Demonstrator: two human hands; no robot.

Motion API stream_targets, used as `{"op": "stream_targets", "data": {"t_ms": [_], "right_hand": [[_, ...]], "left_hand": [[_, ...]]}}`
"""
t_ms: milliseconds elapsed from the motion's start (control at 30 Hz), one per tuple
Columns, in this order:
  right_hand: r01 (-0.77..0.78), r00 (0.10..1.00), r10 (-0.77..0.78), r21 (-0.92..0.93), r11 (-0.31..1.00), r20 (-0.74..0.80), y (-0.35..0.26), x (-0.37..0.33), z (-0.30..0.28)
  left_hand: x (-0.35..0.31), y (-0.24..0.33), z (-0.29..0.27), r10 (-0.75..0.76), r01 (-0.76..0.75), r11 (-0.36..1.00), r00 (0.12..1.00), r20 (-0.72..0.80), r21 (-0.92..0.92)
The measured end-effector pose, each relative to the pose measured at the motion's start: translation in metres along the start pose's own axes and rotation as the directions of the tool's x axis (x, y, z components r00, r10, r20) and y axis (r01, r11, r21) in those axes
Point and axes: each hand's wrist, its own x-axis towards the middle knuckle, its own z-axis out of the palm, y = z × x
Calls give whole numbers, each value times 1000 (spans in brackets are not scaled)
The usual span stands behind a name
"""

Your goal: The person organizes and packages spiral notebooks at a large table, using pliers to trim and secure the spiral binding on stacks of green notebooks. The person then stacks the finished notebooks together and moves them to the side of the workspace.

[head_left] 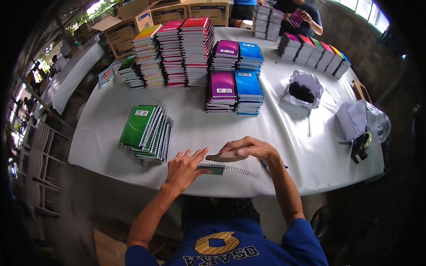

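A green notebook (216, 171) lies near the table's front edge, partly hidden by my hands. A wire spiral coil (242, 171) runs along its far edge and sticks out loose to the right. My left hand (186, 167) is at the notebook's left end, fingers stretched out and thumb over the green cover. Just above the notebook, my right hand (246, 148) points left with its fingers extended, seemingly holding nothing. Left of my hands stands an uneven stack of green spiral notebooks (138, 126), coils poking out at their edges.
Tall stacks of red notebooks (195, 48), purple notebooks (222, 86) and blue notebooks (249, 86) stand across the table. A plastic bag of black coils (301, 92), a tape dispenser (359, 150) and a pen (265, 167) lie rightward. Another person (306, 17) holds a purple notebook beyond.
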Motion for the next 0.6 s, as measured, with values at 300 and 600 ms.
{"op": "stream_targets", "data": {"t_ms": [300, 600], "right_hand": [[95, 995, -96, 165, 982, -1, 14, 18, 4], [-43, 999, 44, 36, 998, -28, 5, 24, 5]], "left_hand": [[0, 0, 0, -101, 101, 994, 995, -10, -37], [-10, -22, 30, -324, 147, 725, 935, -145, -673]]}}
